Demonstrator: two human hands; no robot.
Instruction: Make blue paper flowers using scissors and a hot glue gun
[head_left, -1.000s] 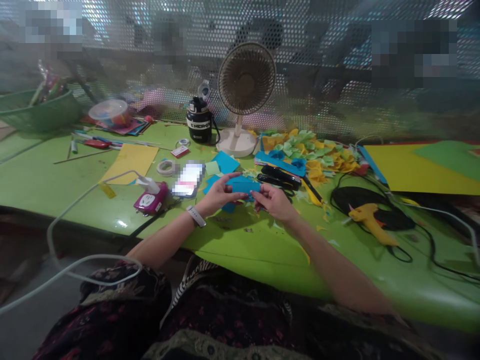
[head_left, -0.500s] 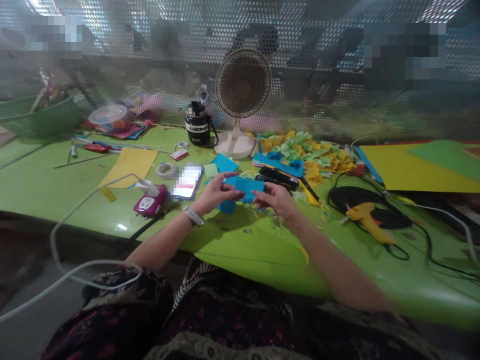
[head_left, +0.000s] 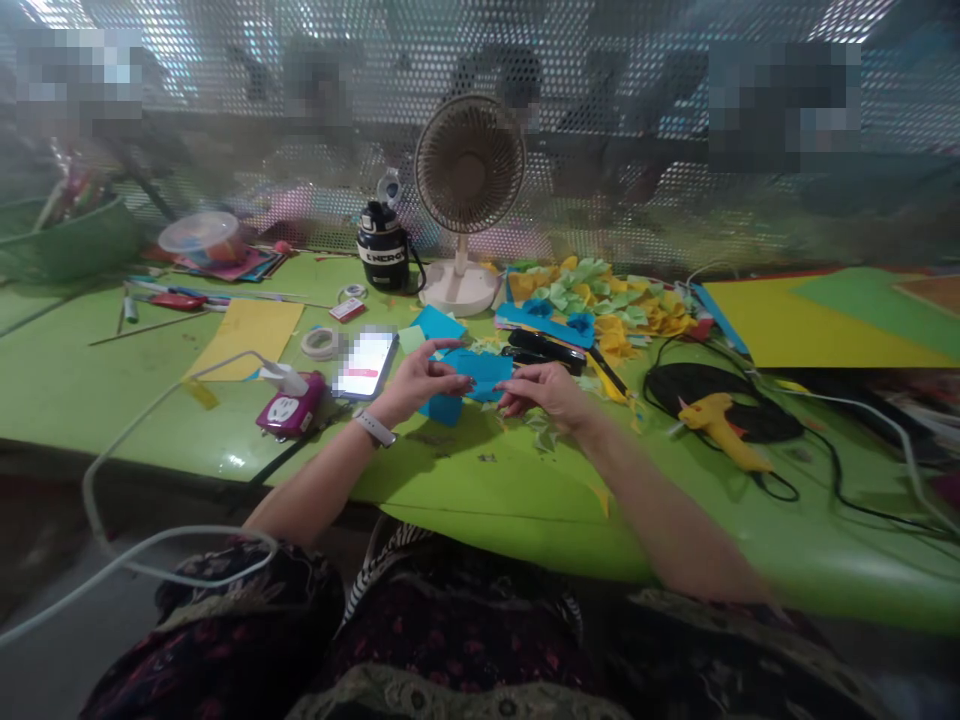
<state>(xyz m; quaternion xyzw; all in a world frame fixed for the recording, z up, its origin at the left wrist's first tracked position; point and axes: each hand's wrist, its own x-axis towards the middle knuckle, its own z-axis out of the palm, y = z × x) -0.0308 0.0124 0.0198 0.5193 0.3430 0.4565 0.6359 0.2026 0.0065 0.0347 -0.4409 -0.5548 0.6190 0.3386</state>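
Note:
Between my two hands, just above the green table, is a small piece of blue paper point(head_left: 484, 370). My left hand point(head_left: 429, 380) pinches its left side between thumb and fingers. At the lower right edge, the closed fingertips of my right hand point(head_left: 541, 392) grip the same sheet. More blue paper point(head_left: 445, 410) lies below and behind my left hand. Beyond my right hand rests a black stapler point(head_left: 541, 350), in front of a blue strip with rolled blue shapes point(head_left: 546, 324). Small paper scraps are scattered under the hands.
A fan point(head_left: 469, 170) and a black bottle point(head_left: 384, 250) stand at the back. Left are a phone point(head_left: 366, 365), a tape roll point(head_left: 320, 344) and a purple power adapter point(head_left: 292, 405). A yellow glue gun point(head_left: 724, 430) with cord lies right, below a paper-curl heap point(head_left: 622, 300).
The blue paper now sits flatter and tilted between my hands, and my right fingers have shifted to its lower edge. The whole view has swung slightly to the right.

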